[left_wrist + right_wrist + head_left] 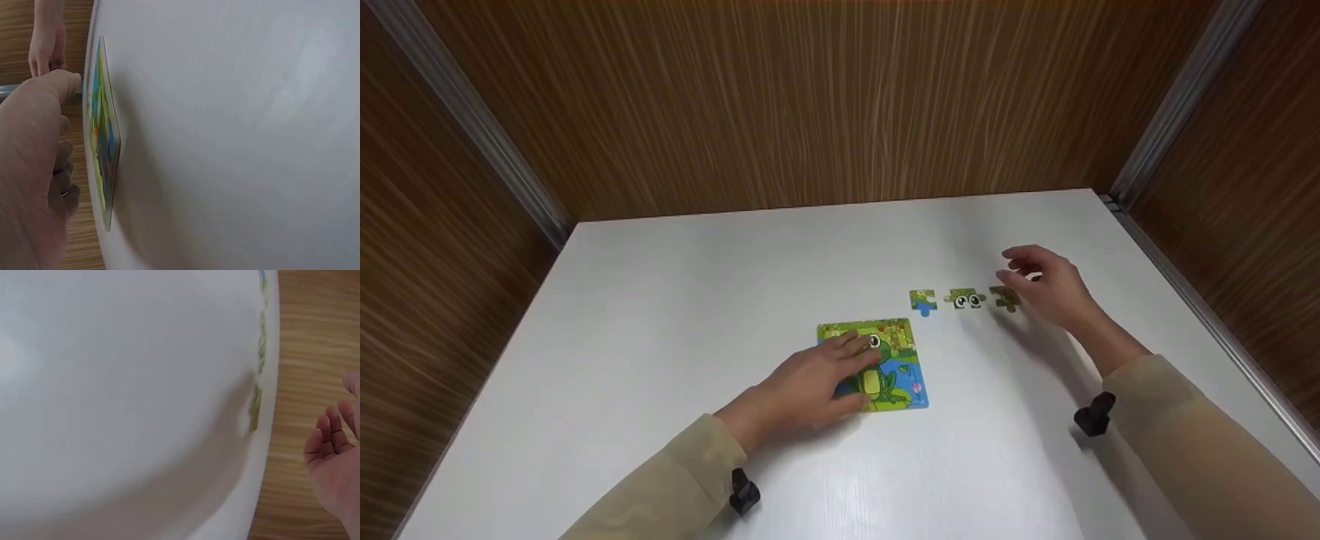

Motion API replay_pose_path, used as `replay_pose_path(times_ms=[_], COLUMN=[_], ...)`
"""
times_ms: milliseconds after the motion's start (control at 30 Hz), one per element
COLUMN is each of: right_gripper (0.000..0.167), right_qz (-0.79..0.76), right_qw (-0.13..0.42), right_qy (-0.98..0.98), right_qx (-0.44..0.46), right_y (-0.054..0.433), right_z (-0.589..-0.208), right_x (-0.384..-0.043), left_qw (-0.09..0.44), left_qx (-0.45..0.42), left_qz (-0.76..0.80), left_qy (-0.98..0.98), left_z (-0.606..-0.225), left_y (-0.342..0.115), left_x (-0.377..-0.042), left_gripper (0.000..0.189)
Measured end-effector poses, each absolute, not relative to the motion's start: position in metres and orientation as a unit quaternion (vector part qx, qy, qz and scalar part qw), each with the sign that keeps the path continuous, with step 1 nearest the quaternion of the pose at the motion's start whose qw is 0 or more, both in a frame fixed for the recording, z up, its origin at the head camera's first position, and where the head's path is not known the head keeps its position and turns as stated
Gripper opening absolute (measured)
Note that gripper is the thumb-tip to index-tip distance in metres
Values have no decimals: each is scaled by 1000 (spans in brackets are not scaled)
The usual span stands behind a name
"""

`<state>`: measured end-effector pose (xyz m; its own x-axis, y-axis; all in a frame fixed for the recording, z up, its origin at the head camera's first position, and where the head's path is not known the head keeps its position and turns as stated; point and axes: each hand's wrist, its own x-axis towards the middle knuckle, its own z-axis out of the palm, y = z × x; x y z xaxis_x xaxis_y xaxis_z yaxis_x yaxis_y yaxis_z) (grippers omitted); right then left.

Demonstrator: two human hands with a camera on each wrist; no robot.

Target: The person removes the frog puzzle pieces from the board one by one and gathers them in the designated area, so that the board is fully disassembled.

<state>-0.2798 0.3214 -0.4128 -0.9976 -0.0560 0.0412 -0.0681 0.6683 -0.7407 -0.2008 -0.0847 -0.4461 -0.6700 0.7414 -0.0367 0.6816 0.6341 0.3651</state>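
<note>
A square jigsaw puzzle (916,379) with a green frog on blue and green lies on the white table. Over its left part is my left hand (810,379), palm down with fingers extended, hiding some of the picture. Three loose puzzle pieces form a row behind the board: a green-and-blue piece (923,300), a piece with two cartoon eyes (966,299) and a greenish piece (1003,298). Just above that last piece is my right hand (1050,289), fingers loosely bent and holding nothing. In the right wrist view, that hand (332,461) is raised over the table.
The white table (660,315) extends around the puzzle. Wood-grain panels (810,105) rise at the back and both sides, with metal posts (1155,105) in the corners. Each sleeve has a small black device (1095,415) at the wrist.
</note>
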Motion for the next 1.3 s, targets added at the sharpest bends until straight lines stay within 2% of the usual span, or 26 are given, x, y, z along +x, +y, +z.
replay_pose_path(times_ms=[200, 433, 600, 900, 1300], right_gripper=[41, 32, 30, 34, 36], right_qz=[410, 413, 415, 397, 363], right_qw=[-12, -26, -38, -104, -195], right_qy=[-908, -898, -889, -880, -865], right_qx=[86, 150, 190, 239, 285], right_y=[290, 253, 228, 183, 160], right_z=[-403, -403, -408, -421, -450], right_x=[-279, -272, -264, -255, -257], left_qw=[94, 76, 92, 123, 122], left_qx=[366, 394, 403, 394, 399], left_qz=[158, 127, 106, 99, 97], left_qy=[912, 907, 905, 905, 904], left_z=[-447, -445, -444, -447, -455], left_y=[-99, -115, -118, -122, -123], left_x=[-204, -198, -189, -183, -182], left_gripper=[68, 65, 65, 67, 65])
